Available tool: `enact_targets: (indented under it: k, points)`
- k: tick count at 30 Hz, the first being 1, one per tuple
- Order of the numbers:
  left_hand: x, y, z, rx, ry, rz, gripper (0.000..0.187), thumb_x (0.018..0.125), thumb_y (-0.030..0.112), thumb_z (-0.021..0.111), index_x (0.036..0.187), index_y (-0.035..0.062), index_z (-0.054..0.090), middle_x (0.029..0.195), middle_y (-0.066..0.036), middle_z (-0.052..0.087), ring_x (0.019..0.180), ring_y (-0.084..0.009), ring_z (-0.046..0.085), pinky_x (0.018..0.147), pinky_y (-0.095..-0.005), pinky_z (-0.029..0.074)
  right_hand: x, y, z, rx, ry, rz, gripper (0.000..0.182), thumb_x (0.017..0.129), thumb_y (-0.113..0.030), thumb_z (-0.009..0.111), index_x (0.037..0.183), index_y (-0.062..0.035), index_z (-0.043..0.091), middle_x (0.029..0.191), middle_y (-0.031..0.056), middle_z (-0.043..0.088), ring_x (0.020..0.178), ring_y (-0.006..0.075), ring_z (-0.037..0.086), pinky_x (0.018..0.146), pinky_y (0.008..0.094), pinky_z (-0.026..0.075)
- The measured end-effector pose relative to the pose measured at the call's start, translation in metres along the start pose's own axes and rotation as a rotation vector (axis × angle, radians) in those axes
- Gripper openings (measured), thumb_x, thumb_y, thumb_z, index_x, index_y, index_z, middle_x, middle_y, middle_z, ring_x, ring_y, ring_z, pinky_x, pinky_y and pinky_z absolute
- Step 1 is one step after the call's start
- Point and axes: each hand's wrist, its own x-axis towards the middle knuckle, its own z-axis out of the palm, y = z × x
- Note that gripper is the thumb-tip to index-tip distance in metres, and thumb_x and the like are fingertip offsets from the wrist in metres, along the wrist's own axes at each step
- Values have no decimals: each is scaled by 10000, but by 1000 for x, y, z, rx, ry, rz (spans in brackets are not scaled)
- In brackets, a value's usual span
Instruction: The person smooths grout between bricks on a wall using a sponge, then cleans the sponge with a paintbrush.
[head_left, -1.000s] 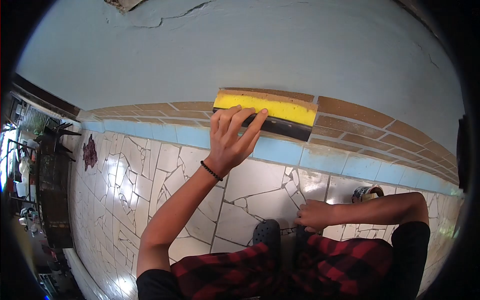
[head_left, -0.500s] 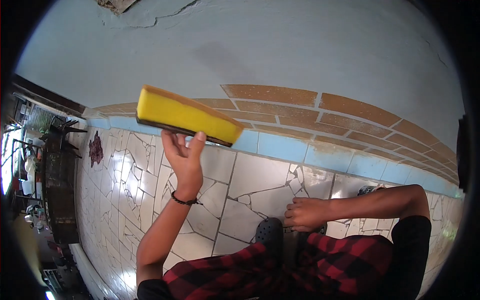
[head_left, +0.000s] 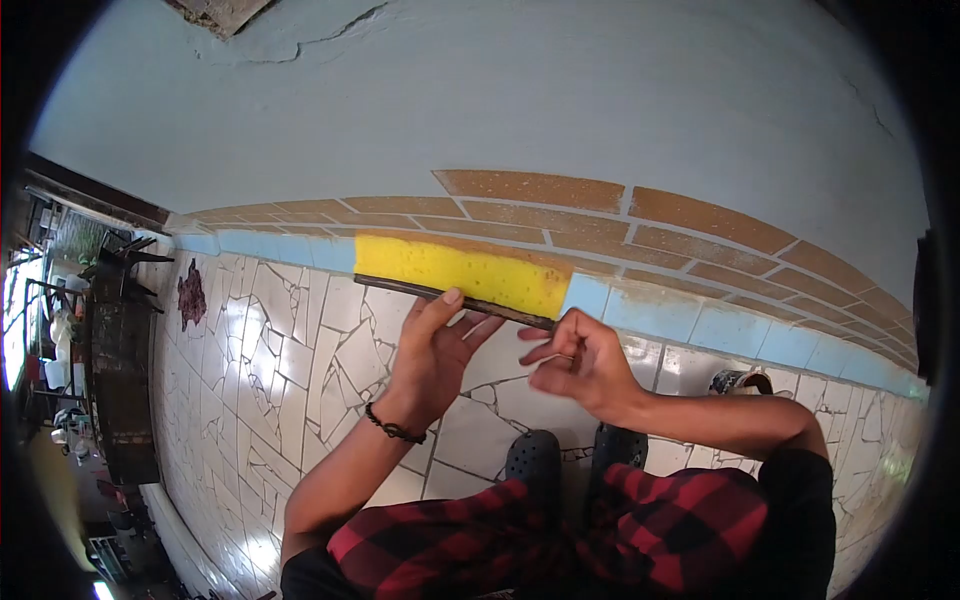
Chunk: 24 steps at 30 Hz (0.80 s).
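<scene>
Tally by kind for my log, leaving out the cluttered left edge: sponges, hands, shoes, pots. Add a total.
Sponge: 1
Hands: 2
Shoes: 2
Pot: 1
Total: 6

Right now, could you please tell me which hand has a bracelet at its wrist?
The left hand, holding the yellow block, has the dark bracelet; the right wrist is bare.
</scene>
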Motion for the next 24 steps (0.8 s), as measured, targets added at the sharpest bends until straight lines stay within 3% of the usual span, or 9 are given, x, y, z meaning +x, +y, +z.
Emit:
enact_targets:
  k: [1, 6, 8, 11, 12, 21, 24]
  points:
    - [3, -4, 5, -7, -13, 8, 543, 1022, 315, 575, 1439, -7, 444, 1410, -164, 555, 1325, -333, 556, 1206, -495, 372, 3, -3, 2, 188, 81, 21, 329, 906, -37, 803, 905, -91, 478, 1030, 125, 706, 976, 153, 705, 872, 340, 589]
    - [12, -23, 20, -35, -22, 109, 501, 1018, 209, 596, 1439, -1, 423, 1396, -142, 570, 1287, -325, 601, 1147, -488, 445, 17, -19, 11, 481, 342, 19, 268, 970, -123, 742, 886, -115, 487, 1035, 116, 713, 1010, 230, 729, 937, 372, 601]
    - [15, -26, 25, -52, -8, 150, 540, 986, 147, 663, 1441, 19, 403, 1362, -145, 577, 1240, -291, 625, 1069, -467, 517, 20, -29, 12, 456, 405, 67, 234, 966, -122, 745, 891, -107, 524, 1065, 118, 718, 1008, 231, 727, 947, 376, 601]
    - [26, -33, 28, -31, 41, 165, 555, 984, 176, 686, 1442, 36, 404, 1323, -137, 585, 1200, -272, 639, 1044, -445, 533, 25, -31, 6, 384, 451, 48, 188, 954, -119, 757, 914, -92, 575, 1106, 125, 725, 995, 241, 728, 950, 376, 605]
    - [31, -36, 29, -54, 53, 181, 509, 997, 224, 687, 1398, 46, 428, 1268, -121, 594, 1121, -238, 656, 978, -422, 561, 25, -32, 3, 358, 452, 35, 191, 952, -118, 758, 913, -91, 574, 1103, 126, 725, 987, 243, 730, 939, 373, 608]
    - [61, -39, 24, -154, 183, 279, 416, 1017, 370, 684, 1208, 62, 479, 1104, -91, 581, 852, -184, 678, 757, -382, 601, 30, -39, -6, 152, 490, 38, 230, 966, -190, 756, 1035, -58, 580, 1067, 146, 720, 905, 266, 747, 841, 375, 629]
    - [69, -37, 23, -177, 169, 266, 481, 969, 366, 751, 1179, 38, 470, 1085, -108, 583, 809, -176, 672, 699, -343, 606, 34, -40, -5, 141, 506, 25, 250, 970, -222, 753, 1027, -51, 579, 1045, 154, 721, 914, 281, 752, 836, 389, 632]
